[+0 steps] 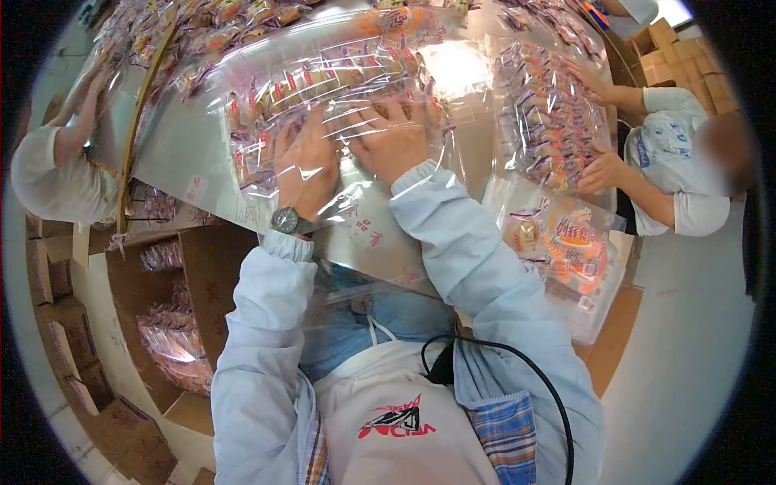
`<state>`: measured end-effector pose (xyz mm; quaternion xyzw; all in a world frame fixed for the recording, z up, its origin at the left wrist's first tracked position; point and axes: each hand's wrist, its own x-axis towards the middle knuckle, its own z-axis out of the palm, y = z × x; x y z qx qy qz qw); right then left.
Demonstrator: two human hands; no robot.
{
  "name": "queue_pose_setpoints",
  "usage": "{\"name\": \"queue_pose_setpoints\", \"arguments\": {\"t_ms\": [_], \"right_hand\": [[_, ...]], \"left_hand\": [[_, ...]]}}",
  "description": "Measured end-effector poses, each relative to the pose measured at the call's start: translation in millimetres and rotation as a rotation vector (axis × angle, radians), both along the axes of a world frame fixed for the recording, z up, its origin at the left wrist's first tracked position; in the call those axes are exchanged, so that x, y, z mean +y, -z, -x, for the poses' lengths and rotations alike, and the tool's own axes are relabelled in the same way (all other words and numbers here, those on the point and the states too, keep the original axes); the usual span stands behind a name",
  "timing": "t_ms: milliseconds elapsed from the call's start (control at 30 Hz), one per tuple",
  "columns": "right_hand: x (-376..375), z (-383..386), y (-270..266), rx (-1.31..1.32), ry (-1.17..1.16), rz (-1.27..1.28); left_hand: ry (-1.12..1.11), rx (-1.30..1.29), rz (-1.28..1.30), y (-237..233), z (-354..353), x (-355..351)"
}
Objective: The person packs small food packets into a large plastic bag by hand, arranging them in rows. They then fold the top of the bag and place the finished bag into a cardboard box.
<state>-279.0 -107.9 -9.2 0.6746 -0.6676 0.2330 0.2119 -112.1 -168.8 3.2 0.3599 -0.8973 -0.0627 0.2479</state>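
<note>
Both my hands are inside a large clear plastic bag (267, 48) lying on the metal table (174, 153). My left hand (303, 166), with a wristwatch (284, 220) on it, lies flat on several small wrapped snack packets (323, 77) arranged in rows in the bag. My right hand (392, 141) presses on the packets right beside it, fingers bent. The bag's film covers both hands.
A co-worker at the right has hands (602, 171) on another filled bag (550, 121). A printed empty bag (570, 250) lies near them. Another person's arm (77, 133) reaches in at the left. Open cartons (174, 339) with packed bags stand below left. Cardboard boxes (687, 61) are stacked top right.
</note>
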Motion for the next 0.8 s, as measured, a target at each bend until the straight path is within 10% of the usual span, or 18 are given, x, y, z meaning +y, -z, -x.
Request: {"name": "queue_pose_setpoints", "arguments": {"t_ms": [800], "right_hand": [[-22, -9, 3, 0.1, -0.045, 0.004]], "left_hand": [[-0.031, 0.067, 0.214, 7, 0, -17]]}}
